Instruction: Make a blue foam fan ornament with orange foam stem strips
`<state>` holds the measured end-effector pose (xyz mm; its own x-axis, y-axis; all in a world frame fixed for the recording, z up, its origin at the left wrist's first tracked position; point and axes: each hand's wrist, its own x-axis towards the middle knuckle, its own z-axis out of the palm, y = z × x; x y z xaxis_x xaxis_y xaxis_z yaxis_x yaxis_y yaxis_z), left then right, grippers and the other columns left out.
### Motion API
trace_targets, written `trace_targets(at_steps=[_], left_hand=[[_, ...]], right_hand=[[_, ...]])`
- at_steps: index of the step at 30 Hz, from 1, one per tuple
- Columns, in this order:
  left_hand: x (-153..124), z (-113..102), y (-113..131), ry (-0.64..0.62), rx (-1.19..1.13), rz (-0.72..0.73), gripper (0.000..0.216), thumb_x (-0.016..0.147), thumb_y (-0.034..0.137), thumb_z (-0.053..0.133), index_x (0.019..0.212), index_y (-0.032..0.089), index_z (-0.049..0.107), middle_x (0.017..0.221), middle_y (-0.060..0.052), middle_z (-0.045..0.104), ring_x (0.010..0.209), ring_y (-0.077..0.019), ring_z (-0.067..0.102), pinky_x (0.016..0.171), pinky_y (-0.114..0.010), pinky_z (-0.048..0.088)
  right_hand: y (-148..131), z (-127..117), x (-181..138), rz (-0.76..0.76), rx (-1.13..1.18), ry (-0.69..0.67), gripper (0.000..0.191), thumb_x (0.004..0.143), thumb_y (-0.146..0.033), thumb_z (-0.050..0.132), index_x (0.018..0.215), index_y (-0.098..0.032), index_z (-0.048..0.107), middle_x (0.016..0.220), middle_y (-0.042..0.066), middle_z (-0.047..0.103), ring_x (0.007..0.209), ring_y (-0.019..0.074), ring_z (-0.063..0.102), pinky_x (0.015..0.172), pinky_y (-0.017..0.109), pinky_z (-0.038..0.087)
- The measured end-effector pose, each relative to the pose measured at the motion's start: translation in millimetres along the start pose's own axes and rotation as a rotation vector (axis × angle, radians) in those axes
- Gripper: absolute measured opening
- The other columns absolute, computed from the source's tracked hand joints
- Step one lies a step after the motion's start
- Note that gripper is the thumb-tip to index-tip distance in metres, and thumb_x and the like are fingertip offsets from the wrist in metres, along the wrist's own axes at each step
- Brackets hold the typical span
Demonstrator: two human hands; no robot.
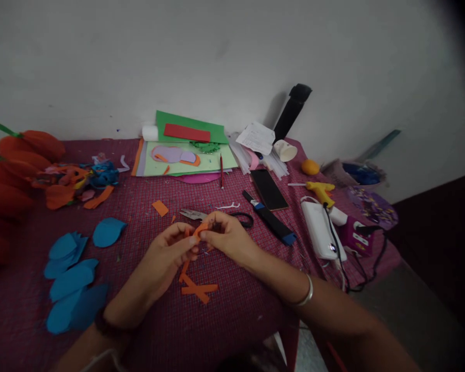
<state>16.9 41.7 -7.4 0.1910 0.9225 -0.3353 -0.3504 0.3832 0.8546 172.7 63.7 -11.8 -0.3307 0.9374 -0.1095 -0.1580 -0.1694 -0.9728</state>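
Note:
Between my two hands, above the middle of the table, is a small curled orange strip [200,230]. My left hand [174,250] pinches it from the left with thumb and fingers. From the other side, my right hand [227,237] grips the same strip, its fingertips meeting the left ones. Several loose orange strips [198,290] lie crossed on the cloth just below. Partly hidden behind my hands, a pair of scissors [194,214] rests with its blades pointing left. An orange rectangle [160,208] lies to the left of the scissors.
Blue petal-shaped pieces [72,279] and orange pumpkin shapes [15,175] fill the left side. Coloured sheets [194,124] lie by the wall. A cutter [273,222], phone [269,189], yellow glue gun [321,192], white power bank [320,230] and cables are on the right.

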Motion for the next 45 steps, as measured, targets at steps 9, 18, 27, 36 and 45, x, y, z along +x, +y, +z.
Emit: trace_targets(at_steps=[9, 18, 27, 36, 45], left_hand=[[-6, 3, 0, 0.064, 0.113, 0.097, 0.009, 0.064, 0.017, 0.071, 0.072, 0.017, 0.065, 0.058, 0.003, 0.06, 0.047, -0.0056, 0.047, 0.043, -0.016, 0.035], [-5, 6, 8, 0.019, -0.137, -0.131, 0.011, 0.069, 0.024, 0.069, 0.068, 0.014, 0.064, 0.065, -0.003, 0.063, 0.057, -0.0098, 0.056, 0.049, -0.017, 0.043], [-5, -1, -3, -0.241, -0.028, -0.305, 0.035, 0.081, 0.044, 0.058, 0.062, 0.014, 0.056, 0.044, 0.007, 0.035, 0.035, -0.0019, 0.02, 0.035, -0.017, 0.017], [-8, 1, -6, -0.034, 0.27, 0.045, 0.031, 0.081, 0.041, 0.061, 0.062, 0.018, 0.054, 0.047, 0.008, 0.034, 0.043, -0.0064, 0.026, 0.041, -0.02, 0.02], [-8, -2, 4, -0.006, 0.551, 0.139, 0.024, 0.083, 0.04, 0.056, 0.071, 0.02, 0.062, 0.059, 0.004, 0.047, 0.054, -0.01, 0.038, 0.046, -0.021, 0.029]], right_hand=[[-2, 0, -2, 0.035, 0.102, -0.091, 0.012, 0.07, -0.016, 0.063, 0.079, -0.017, 0.055, 0.057, -0.007, 0.059, 0.046, 0.0055, 0.052, 0.048, 0.017, 0.043], [-3, -3, -3, 0.024, 0.169, -0.124, 0.006, 0.073, -0.014, 0.059, 0.079, -0.016, 0.057, 0.059, -0.004, 0.064, 0.045, 0.0051, 0.054, 0.047, 0.016, 0.044], [-3, -6, -4, -0.003, 0.037, -0.179, 0.008, 0.074, -0.01, 0.056, 0.08, -0.016, 0.056, 0.061, -0.006, 0.06, 0.049, 0.0048, 0.054, 0.05, 0.016, 0.045], [-3, -9, -4, -0.009, 0.07, -0.196, 0.023, 0.085, -0.038, 0.058, 0.09, -0.016, 0.056, 0.068, -0.002, 0.061, 0.052, 0.0071, 0.054, 0.052, 0.02, 0.045], [-7, -10, -3, -0.021, -0.184, -0.114, 0.011, 0.08, -0.021, 0.058, 0.071, -0.016, 0.054, 0.056, -0.006, 0.051, 0.051, 0.0069, 0.045, 0.051, 0.02, 0.037]])
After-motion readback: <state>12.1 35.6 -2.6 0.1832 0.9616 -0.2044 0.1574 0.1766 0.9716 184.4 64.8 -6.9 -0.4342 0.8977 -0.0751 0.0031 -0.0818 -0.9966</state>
